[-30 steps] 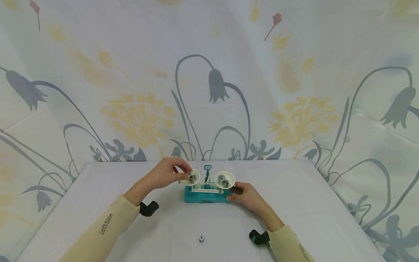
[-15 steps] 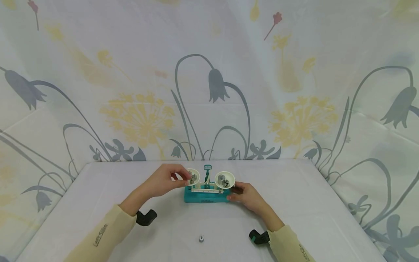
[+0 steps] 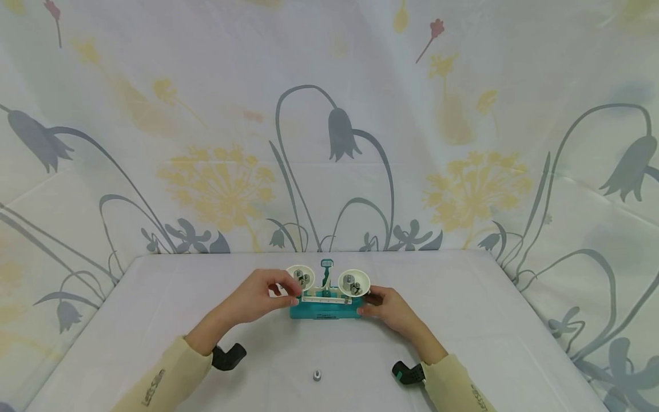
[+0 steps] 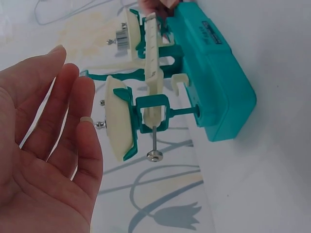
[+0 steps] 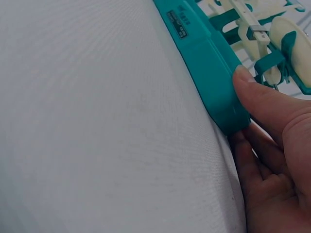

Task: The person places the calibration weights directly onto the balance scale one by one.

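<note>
A teal balance scale [image 3: 326, 311] stands on the table, with a cream pan on each side. Small metal weights lie in its left pan [image 3: 292, 270] and its right pan [image 3: 364, 280]. My left hand [image 3: 259, 298] hovers just in front of the left pan, holding nothing. In the left wrist view its fingers [image 4: 88, 94] are loosely bent, beside the pan and apart from it. My right hand [image 5: 282, 145] grips the right end of the base, thumb on top and fingers partly hidden at the end.
One small metal weight [image 3: 317, 375] stands on the white tablecloth [image 3: 278, 355], in front of the scale. A flower-patterned curtain [image 3: 329, 189] hangs behind the table. Black wrist cameras sit below the left sleeve [image 3: 170, 372] and the right sleeve [image 3: 453, 377].
My left hand has drawn back from the left pan, to the left and then down toward the front, leaving the weights in it. The right hand keeps its place on the scale.
</note>
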`<state>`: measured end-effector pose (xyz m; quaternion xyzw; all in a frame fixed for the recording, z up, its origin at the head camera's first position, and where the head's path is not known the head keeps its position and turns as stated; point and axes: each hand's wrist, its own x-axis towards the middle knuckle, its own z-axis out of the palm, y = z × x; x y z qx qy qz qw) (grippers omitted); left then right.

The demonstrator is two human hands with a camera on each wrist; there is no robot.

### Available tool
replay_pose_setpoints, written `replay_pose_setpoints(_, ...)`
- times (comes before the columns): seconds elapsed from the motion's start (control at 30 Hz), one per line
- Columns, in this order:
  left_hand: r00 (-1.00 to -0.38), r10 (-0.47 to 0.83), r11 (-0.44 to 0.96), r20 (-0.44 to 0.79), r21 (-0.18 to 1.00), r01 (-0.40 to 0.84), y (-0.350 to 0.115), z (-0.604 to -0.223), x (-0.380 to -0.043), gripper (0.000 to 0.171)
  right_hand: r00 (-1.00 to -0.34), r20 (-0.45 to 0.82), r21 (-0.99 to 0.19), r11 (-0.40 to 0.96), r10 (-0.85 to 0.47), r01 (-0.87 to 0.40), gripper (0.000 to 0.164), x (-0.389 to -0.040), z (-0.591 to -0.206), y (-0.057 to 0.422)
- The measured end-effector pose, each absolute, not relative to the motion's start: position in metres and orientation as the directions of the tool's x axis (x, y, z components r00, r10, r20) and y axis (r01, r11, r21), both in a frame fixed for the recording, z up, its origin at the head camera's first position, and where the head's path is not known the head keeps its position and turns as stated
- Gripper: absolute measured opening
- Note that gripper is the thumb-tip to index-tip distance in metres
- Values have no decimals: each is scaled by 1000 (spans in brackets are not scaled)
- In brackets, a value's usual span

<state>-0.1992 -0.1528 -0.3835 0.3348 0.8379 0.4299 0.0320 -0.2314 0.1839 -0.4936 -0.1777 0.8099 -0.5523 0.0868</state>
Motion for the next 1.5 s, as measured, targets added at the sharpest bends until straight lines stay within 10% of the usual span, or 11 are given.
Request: replay_pose_setpoints(1.5,-723,690,272,39,911,309,-130,-446,-154,11,-925,36,-940,302,-378,-159,59,-232,-494,183)
